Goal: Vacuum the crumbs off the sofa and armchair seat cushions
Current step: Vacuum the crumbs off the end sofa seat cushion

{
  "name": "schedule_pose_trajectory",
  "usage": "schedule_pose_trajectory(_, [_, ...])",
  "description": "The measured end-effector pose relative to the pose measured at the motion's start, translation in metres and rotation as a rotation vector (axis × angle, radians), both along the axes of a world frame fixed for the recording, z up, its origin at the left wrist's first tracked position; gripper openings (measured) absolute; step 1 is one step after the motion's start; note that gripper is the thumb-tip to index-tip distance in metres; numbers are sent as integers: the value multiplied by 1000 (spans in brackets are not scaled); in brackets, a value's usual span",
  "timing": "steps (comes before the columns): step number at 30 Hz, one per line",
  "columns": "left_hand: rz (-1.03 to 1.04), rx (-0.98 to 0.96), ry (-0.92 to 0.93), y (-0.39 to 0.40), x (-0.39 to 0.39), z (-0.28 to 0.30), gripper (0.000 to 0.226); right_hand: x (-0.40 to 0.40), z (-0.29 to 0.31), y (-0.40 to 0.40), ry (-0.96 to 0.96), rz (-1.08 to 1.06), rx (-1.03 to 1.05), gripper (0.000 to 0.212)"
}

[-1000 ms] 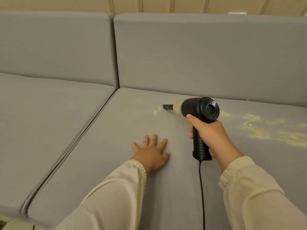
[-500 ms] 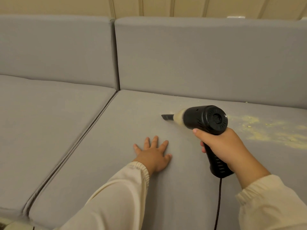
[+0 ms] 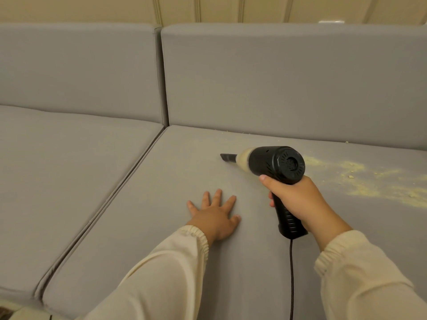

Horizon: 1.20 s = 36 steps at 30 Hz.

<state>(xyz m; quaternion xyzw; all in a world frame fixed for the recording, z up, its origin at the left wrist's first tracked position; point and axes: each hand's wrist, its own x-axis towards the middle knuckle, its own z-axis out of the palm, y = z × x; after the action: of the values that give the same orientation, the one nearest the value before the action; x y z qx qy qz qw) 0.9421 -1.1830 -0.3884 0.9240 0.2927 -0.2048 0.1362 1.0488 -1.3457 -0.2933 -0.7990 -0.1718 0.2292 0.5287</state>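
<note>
1. Sofa back cushions (image 3: 288,84): two grey upright panels across the far side, meeting at a vertical seam left of centre. A cream panelled wall (image 3: 231,8) shows above them.
2. Right seat cushion (image 3: 161,250): grey, fills the centre and right of the view. Both hands are over it.
3. Left seat cushion (image 3: 57,169): grey, parted from the right one by a diagonal seam running from the near left to the far centre. No crumbs visible on it.
4. Sleeves (image 3: 161,273): cream, elastic-cuffed, entering from the near edge on both arms.
5. Crumbs (image 3: 369,188): pale yellow scatter on the right seat cushion, at the far right, to the right of the vacuum. A few specks lie along the crease below the back cushion.
6. Handheld vacuum (image 3: 277,165): black body with pistol grip, pale translucent cone, narrow black nozzle pointing left. The nozzle tip sits at or just above the fabric; contact cannot be confirmed.
7. Right hand (image 3: 298,199): fingers wrapped round the vacuum's grip, thumb laid under the body.
8. Left hand (image 3: 215,218): palm down, fingers straight and spread, flat on the right seat cushion, near and left of the vacuum, holding nothing.
9. Cord (image 3: 291,278): black, hanging from the grip's base to the near edge.
</note>
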Motion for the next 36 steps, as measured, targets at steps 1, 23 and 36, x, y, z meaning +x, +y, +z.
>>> schedule_pose_trajectory(1, [-1, 1, 1, 0, 0, 0, 67, 1, 2, -3, -1, 10, -9, 27])
schedule_pose_trajectory(23, [-6, -27, -81, 8, -1, -8, 66, 63, -6, 108, 39, -102, 176, 22])
schedule_pose_trajectory(36, [-79, -53, -85, -3, 7, -4, 66, 63, 5, 82, -60, -99, 42, 25])
